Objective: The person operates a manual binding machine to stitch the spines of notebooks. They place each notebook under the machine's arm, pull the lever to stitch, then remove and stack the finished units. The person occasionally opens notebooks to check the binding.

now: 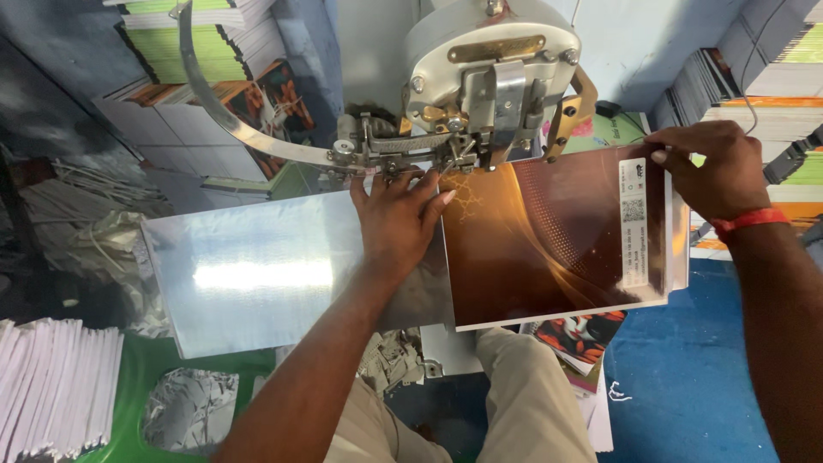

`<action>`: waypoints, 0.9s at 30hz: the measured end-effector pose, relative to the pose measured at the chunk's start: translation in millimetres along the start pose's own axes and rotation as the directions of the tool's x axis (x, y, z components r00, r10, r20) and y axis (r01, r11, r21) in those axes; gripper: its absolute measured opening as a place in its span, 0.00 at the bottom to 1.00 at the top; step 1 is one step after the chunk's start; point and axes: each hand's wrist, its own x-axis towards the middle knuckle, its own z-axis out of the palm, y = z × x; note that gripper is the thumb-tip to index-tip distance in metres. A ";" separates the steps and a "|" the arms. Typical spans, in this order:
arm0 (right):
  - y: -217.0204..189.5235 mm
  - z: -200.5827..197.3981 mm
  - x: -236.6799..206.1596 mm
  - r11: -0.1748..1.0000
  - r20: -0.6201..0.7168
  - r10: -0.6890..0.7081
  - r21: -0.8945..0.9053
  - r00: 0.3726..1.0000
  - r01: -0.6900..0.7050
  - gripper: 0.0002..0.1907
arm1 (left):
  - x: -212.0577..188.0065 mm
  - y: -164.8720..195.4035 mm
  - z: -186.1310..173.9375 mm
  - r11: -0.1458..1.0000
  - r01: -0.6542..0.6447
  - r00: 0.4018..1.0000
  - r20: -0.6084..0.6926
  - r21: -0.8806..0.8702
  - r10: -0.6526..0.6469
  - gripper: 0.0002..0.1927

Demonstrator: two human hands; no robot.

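My left hand [401,225] lies flat, fingers spread, on the left edge of a brown booklet cover [549,236], pressing it down onto the shiny metal machine table [257,270]; it clasps nothing, the palm simply bears down. My fingertips [426,184] sit just beneath the stitching head [480,77] of the cream-coloured machine, close to its small metal parts. My right hand [716,167] pinches the far right corner of the same cover, thumb and fingers closed on the top edge where a white strip runs down the side. A red band [748,220] circles that wrist. The cover spans from the middle of the table out past its right edge, lying flat and slightly tilted. A curved metal arm [214,103] sweeps up from the machine toward the upper left. Stacks of white booklets [51,386] rest at the lower left, beside a green stool [141,377], and more printed stacks [771,77] rise at the right wall.
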 end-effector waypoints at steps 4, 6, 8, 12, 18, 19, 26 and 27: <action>-2.6 -2.1 1.0 1.000 0.008 0.014 -0.026 1.000 -0.014 0.08 | -0.4 0.2 -0.6 1.000 -0.001 1.000 0.014 -0.027 0.001 0.19; -7.0 -5.0 1.0 0.998 -0.001 -0.046 -0.032 0.999 0.046 0.07 | -0.9 0.4 -2.1 0.999 -0.001 1.000 0.006 -0.046 0.001 0.19; -14.2 -9.7 3.2 1.000 0.006 -0.023 -0.005 1.000 0.023 0.07 | -0.3 0.7 -3.6 0.999 0.029 0.998 0.059 -0.042 -0.027 0.20; -43.0 -12.3 17.2 0.979 0.220 0.161 -0.161 0.962 -0.127 0.07 | 2.0 2.0 -5.2 1.000 0.004 0.998 0.056 0.006 -0.004 0.19; -98.5 29.8 52.2 0.983 0.465 -0.152 -0.022 0.872 0.183 0.38 | -2.5 -2.7 -12.5 0.994 -0.042 0.995 0.081 -0.104 0.051 0.25; -99.8 27.9 54.5 0.985 0.548 -0.094 -0.072 0.831 0.159 0.39 | -6.7 -4.5 -16.0 0.988 -0.064 0.993 0.089 -0.142 0.077 0.26; -89.9 -40.9 41.0 0.892 0.496 0.239 -0.452 0.835 0.012 0.26 | -48.0 -16.7 -41.0 0.940 -0.006 0.997 0.070 -0.340 0.032 0.22; -87.5 -56.0 31.7 0.866 0.434 0.202 -0.498 0.878 0.047 0.23 | -51.9 -16.6 -41.2 0.934 -0.008 0.999 0.046 -0.356 0.026 0.21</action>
